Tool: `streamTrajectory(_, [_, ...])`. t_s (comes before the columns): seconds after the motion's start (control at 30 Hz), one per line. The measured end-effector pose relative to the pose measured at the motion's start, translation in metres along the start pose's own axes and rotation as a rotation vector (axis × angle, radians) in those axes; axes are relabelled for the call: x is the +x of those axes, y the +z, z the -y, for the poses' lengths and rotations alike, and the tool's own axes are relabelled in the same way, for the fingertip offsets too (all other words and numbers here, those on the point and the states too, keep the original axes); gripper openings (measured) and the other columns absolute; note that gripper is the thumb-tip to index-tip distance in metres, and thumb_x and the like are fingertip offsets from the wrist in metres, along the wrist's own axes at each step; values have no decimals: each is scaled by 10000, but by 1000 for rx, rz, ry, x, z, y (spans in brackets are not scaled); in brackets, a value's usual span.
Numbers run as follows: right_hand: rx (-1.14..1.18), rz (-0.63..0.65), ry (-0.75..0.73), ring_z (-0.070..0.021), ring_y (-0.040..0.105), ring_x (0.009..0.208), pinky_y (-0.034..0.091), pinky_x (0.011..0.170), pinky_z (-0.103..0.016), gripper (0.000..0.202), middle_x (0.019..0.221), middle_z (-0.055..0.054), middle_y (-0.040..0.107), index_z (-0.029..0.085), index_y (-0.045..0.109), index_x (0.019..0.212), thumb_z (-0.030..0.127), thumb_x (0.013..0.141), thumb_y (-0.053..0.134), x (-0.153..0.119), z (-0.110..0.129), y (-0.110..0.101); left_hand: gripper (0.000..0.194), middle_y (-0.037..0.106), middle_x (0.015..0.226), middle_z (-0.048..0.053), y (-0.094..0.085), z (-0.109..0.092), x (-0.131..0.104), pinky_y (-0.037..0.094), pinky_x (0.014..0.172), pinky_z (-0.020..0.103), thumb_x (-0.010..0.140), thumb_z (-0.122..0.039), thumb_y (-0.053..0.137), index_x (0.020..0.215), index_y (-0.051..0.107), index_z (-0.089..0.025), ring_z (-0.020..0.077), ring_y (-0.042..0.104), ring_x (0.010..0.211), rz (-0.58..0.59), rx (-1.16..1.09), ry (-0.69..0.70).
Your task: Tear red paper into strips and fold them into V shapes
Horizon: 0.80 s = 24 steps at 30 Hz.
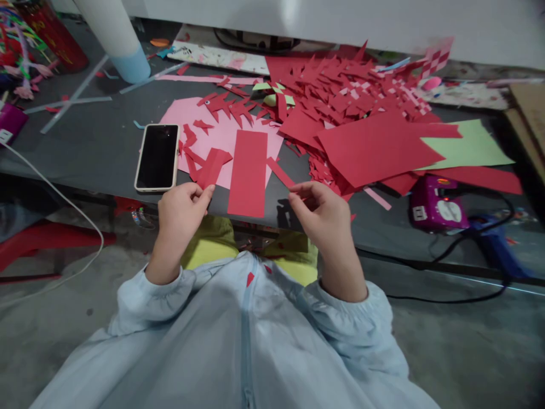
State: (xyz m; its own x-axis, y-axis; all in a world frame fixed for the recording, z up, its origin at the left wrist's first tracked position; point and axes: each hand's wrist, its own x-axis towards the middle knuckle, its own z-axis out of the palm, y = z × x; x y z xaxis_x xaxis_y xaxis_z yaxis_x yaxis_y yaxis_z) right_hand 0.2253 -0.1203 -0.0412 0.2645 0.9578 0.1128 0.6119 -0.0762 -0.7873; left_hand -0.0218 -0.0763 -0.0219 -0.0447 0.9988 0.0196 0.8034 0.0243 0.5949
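Observation:
My left hand (184, 207) pinches the lower end of a folded red paper piece (214, 165) near the table's front edge. To the right, my right hand (320, 209) is closed on the lower end of a narrow red paper strip (280, 172). Between the hands lies a flat red paper rectangle (248, 173), partly over a pink sheet (272, 149). Small red cut pieces (203, 125) are scattered on the pink sheet, and a spiky red cutout with an eye (216, 104) lies at its upper edge.
A phone (157, 157) lies left of the pink sheet. Red scraps (336, 85) and larger sheets (378, 145) are heaped at the right. A purple box (436, 204) with black cables sits at the right edge. A white and blue bottle (123, 48) stands at the back left.

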Motion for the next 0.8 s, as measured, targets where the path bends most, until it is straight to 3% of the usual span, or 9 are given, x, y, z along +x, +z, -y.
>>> streamTrajectory(0.2, [-526, -68, -89, -268, 624, 817, 429, 704, -362, 293, 886, -127, 704, 171, 709, 958, 427, 877, 594, -4, -17, -18, 376, 630, 529, -14, 4, -14, -10, 316, 559, 270, 864, -441, 573, 571, 580, -206, 139, 549, 541, 45, -39, 31])
streamTrajectory(0.33, [-575, -76, -112, -260, 596, 790, 409, 683, -353, 323, 878, -130, 695, 170, 717, 931, 462, 894, 584, -6, -23, -16, 366, 640, 550, -3, 8, -22, -16, 324, 572, 267, 869, -462, 561, 612, 605, -205, 143, 549, 561, 84, -65, 62])
streamTrajectory(0.57, [-630, -46, -125, -266, 589, 819, 409, 709, -351, 187, 854, -127, 686, 147, 737, 871, 306, 875, 640, -6, -17, -17, 373, 615, 568, -13, 17, -38, -33, 319, 593, 259, 882, -455, 548, 611, 570, -200, 126, 515, 563, 163, -74, 138])
streamTrajectory(0.67, [-634, 11, -182, -260, 566, 789, 401, 707, -353, 252, 811, -119, 668, 157, 764, 888, 340, 906, 590, -14, -12, -21, 378, 580, 554, -27, 26, -44, -45, 292, 575, 255, 891, -452, 543, 614, 570, -196, 111, 470, 531, 269, -81, 184])
streamTrajectory(0.8, [-561, 141, -252, -249, 550, 759, 389, 686, -347, 310, 752, -95, 633, 182, 780, 974, 352, 936, 524, -29, -7, -25, 399, 632, 586, -8, 52, -49, -62, 305, 548, 249, 916, -470, 496, 654, 615, -193, 121, 523, 547, 562, -203, 193])
